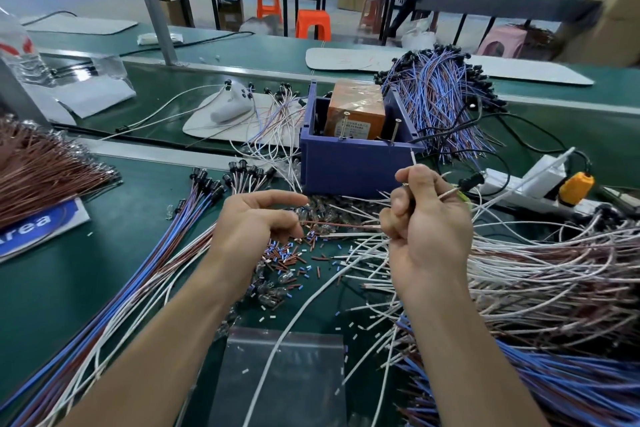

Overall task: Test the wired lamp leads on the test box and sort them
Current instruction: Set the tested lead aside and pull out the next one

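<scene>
Lead (413, 157) pokes up, seemingly pinched, from right hand (429, 218) fingers (414, 178).

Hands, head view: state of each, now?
Left hand: loosely curled, grip cannot be told.
Right hand: closed on white lamp leads.

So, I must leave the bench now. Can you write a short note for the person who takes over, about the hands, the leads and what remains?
Left hand: half curled beside the end of a brown lead; I cannot tell whether it pinches it.
Right hand: grips a white lead, bare tip up, just in front of the blue test box.
Done, it seems: leads with black sockets laid in a row on the left.
Left: the tangled pile on the right, probably untested. The held lead's tip is not on the box's screws.
</scene>
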{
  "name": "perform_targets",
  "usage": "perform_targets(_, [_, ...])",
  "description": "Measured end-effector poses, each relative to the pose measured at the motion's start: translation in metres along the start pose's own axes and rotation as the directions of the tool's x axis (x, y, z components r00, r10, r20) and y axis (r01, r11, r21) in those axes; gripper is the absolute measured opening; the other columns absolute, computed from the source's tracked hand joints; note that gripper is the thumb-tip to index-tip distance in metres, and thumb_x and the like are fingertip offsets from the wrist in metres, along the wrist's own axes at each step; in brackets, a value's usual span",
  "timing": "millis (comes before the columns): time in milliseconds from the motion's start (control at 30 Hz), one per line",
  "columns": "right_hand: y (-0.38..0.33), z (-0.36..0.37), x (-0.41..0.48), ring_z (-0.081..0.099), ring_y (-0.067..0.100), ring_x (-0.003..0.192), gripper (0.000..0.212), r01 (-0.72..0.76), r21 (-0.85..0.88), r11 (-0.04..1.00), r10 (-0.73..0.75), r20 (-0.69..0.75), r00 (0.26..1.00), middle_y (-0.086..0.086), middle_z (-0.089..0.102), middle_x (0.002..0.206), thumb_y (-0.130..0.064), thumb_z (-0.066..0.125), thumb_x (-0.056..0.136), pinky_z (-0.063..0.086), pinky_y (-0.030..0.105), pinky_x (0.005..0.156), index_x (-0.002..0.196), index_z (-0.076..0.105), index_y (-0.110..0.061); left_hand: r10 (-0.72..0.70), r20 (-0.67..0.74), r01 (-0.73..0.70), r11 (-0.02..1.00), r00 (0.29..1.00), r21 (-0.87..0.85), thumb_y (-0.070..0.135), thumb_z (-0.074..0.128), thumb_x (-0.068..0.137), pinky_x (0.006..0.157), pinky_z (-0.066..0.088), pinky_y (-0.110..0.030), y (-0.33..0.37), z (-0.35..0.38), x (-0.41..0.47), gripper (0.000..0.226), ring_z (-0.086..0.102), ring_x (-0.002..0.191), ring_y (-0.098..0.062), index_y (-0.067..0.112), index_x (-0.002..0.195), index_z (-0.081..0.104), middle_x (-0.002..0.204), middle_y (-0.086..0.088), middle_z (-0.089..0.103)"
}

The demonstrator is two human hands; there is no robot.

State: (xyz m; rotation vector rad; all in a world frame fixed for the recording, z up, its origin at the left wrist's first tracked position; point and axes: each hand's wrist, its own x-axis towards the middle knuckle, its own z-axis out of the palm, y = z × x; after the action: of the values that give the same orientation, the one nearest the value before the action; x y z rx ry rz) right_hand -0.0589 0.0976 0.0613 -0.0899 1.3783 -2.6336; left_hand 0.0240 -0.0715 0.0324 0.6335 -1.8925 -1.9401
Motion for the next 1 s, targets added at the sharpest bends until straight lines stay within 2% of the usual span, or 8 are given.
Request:
perform_targets(167, [-0.003, -0.004, 0.004, 0.028, 0.009, 0.039, 0.036, -0.021, 0.129, 0.991, 0.030, -0.072, 0.997, 0.001, 0.048, 0.051, -0.016, 0.054, 0.105, 0.021, 0.024, 0.043, 0.072, 0.067, -0.012, 0.041, -0.066, -0.038, 0.997, 0.997, 0.060, 0.011, 0.061, 0.077, 0.071, 0.049, -0.028, -0.002, -0.001, -0.001, 0.025, 0.058, 0.061, -0.013, 0.022, 0.083, 0.083, 0.061, -0.002, 0.066])
perform_targets(267, [-0.004, -0.005, 0.006, 0.027, 0.009, 0.038, 0.037, -0.030, 0.169, 0.985, 0.047, -0.098, 0.994, 0.001, 0.049, 0.052, -0.019, 0.053, 0.105, 0.024, 0.022, 0.041, 0.072, 0.068, -0.012, 0.085, 0.003, -0.084, 0.978, 0.996, 0.193, 0.023, 0.067, 0.069, 0.082, 0.049, -0.030, 0.001, -0.001, -0.005, 0.020, 0.069, 0.083, -0.004, 0.029, 0.079, 0.083, 0.084, 0.009, 0.077])
perform_targets(400, [-0.004, -0.007, 0.006, 0.028, 0.009, 0.040, 0.030, -0.052, 0.263, 0.963, 0.078, -0.091, 0.993, 0.000, 0.050, 0.054, -0.022, 0.052, 0.106, 0.027, 0.021, 0.042, 0.080, 0.065, -0.011, 0.107, 0.105, -0.135, 0.940, 0.989, 0.314, 0.004, 0.075, 0.079, 0.065, 0.053, -0.016, 0.000, 0.003, -0.009, 0.039, 0.066, 0.071, 0.001, 0.042, 0.086, 0.082, 0.083, 0.012, 0.078])
perform_targets(567, [-0.003, -0.004, 0.005, 0.029, 0.010, 0.041, 0.028, -0.079, 0.298, 0.951, 0.105, -0.072, 0.992, 0.000, 0.051, 0.057, -0.023, 0.052, 0.105, 0.030, 0.021, 0.043, 0.082, 0.063, -0.010, 0.082, 0.285, -0.061, 0.995, 0.955, -0.084, 0.004, 0.085, 0.076, 0.076, 0.055, -0.016, 0.003, 0.016, -0.016, 0.029, 0.076, 0.086, -0.012, 0.027, 0.095, 0.085, 0.091, -0.005, 0.081])
perform_targets(667, [0.004, 0.002, 0.001, 0.043, 0.011, 0.041, 0.028, -0.091, 0.186, 0.978, 0.104, -0.056, 0.993, 0.005, 0.061, 0.061, -0.017, 0.053, 0.105, 0.038, 0.020, 0.043, 0.082, 0.065, -0.007, 0.067, 0.345, 0.075, 0.921, 0.936, -0.383, 0.026, 0.100, 0.053, 0.071, 0.058, -0.020, 0.002, 0.022, -0.017, 0.041, 0.073, 0.074, -0.012, 0.016, 0.089, 0.085, 0.085, -0.008, 0.079])
perform_targets(767, [0.012, 0.007, -0.002, 0.064, 0.017, 0.047, 0.030, -0.045, -0.005, 0.999, 0.045, -0.023, 0.999, 0.013, 0.071, 0.066, -0.013, 0.050, 0.106, 0.051, 0.022, 0.045, 0.083, 0.066, -0.004, 0.053, 0.357, 0.153, 0.838, 0.933, -0.524, 0.031, 0.104, 0.045, 0.068, 0.058, -0.020, 0.001, 0.021, -0.016, 0.048, 0.071, 0.069, -0.011, 0.012, 0.084, 0.083, 0.078, -0.007, 0.075])
perform_targets(900, [0.019, 0.002, -0.003, 0.074, 0.023, 0.063, 0.031, 0.135, -0.458, 0.879, -0.090, 0.119, 0.989, 0.010, 0.076, 0.072, -0.015, 0.050, 0.107, 0.061, 0.029, 0.062, 0.085, 0.071, -0.009, -0.046, 0.289, 0.175, 0.883, 0.956, -0.436, 0.027, 0.090, 0.063, 0.073, 0.053, -0.025, 0.010, 0.015, -0.011, 0.019, 0.074, 0.079, -0.009, 0.022, 0.079, 0.082, 0.097, -0.003, 0.079])
perform_targets(1000, [0.015, -0.005, 0.000, 0.070, 0.018, 0.056, 0.032, 0.247, -0.689, 0.681, -0.135, 0.214, 0.967, 0.002, 0.074, 0.066, -0.018, 0.052, 0.106, 0.059, 0.036, 0.059, 0.080, 0.071, -0.016, -0.117, 0.248, 0.198, 0.922, 0.962, -0.333, 0.028, 0.072, 0.075, 0.057, 0.057, -0.022, 0.020, 0.007, -0.005, 0.010, 0.076, 0.071, -0.014, 0.026, 0.075, 0.081, 0.095, -0.010, 0.080])
